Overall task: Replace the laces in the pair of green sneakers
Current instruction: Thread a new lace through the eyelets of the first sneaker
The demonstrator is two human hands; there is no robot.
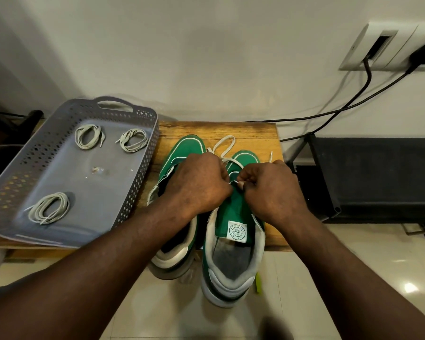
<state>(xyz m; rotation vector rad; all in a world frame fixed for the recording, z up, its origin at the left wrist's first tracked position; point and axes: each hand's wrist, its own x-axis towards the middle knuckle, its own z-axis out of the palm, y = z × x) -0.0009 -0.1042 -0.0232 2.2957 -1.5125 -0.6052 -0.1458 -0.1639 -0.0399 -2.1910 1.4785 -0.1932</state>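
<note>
Bench (250, 133): centre frame; sneakers (233, 217) overhang its near edge.
Left hand (196, 182), right hand (270, 190): fingers pinching lace (222, 146).
Tray (59, 173): fills bench's left side.

Bare left hand (196, 185), bare right hand (268, 190); both forearms uncovered along whole visible length; short-trimmed thumbnail showing on right one.

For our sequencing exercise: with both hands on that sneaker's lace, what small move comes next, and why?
Probably draw the lace through its eyelet: left hand and right hand both pinch it over the sneaker, with slack looped beyond the toe.
</note>
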